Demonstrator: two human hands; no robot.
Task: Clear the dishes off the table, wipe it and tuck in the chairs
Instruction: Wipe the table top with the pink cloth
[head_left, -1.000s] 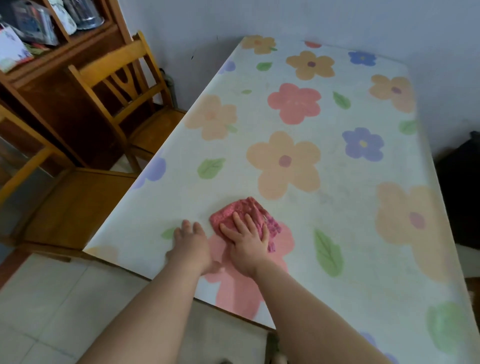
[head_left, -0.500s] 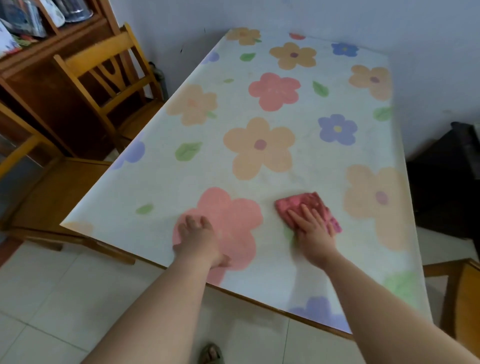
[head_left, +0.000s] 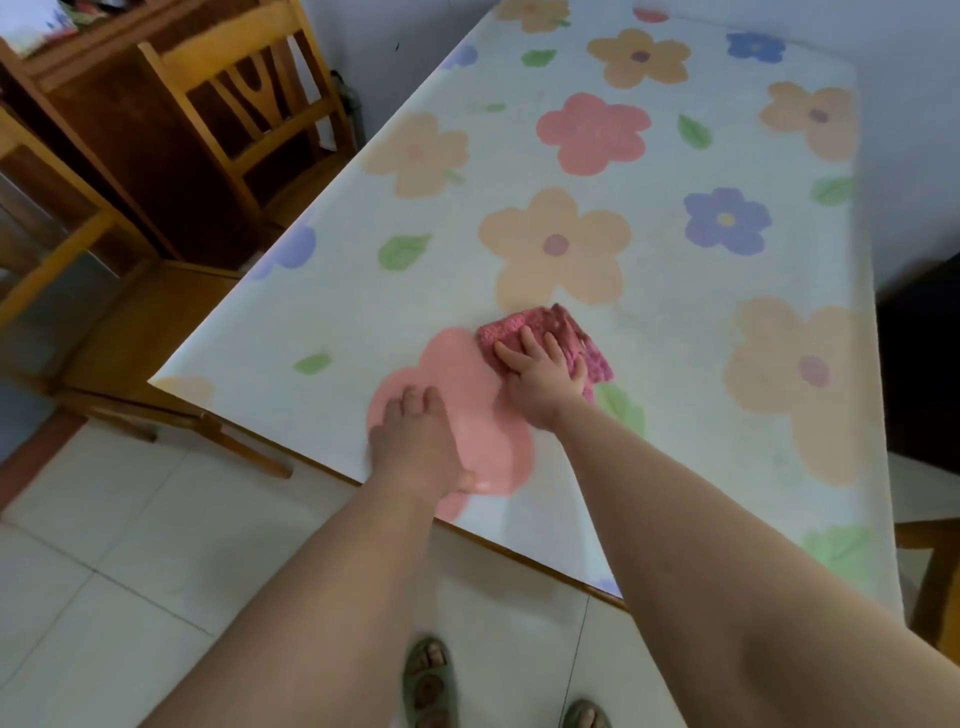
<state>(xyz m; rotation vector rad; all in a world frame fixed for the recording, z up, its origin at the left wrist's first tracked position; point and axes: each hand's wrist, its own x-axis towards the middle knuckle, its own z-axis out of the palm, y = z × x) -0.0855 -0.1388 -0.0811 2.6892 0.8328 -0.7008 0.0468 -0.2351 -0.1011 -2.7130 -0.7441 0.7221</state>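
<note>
Soft, even indoor light, rather dim, falls on the table (head_left: 675, 291) with no glare and no hard shadow. Only a faint grey shade lies beside the forearms near the edge at 6 o'clock. Colours look washed and slightly milky. The left hand (head_left: 415, 447) is smeared by motion blur, while the right hand (head_left: 545, 384) and the cloth (head_left: 545, 327) under it are sharper. The shelf (head_left: 78, 31) at 11 o'clock is blurred too. The wide lens bows the table's long edges and stretches the forearms toward 5 and 7 o'clock. A dark shape (head_left: 919, 364) at 3 o'clock is underexposed, its detail lost.
</note>
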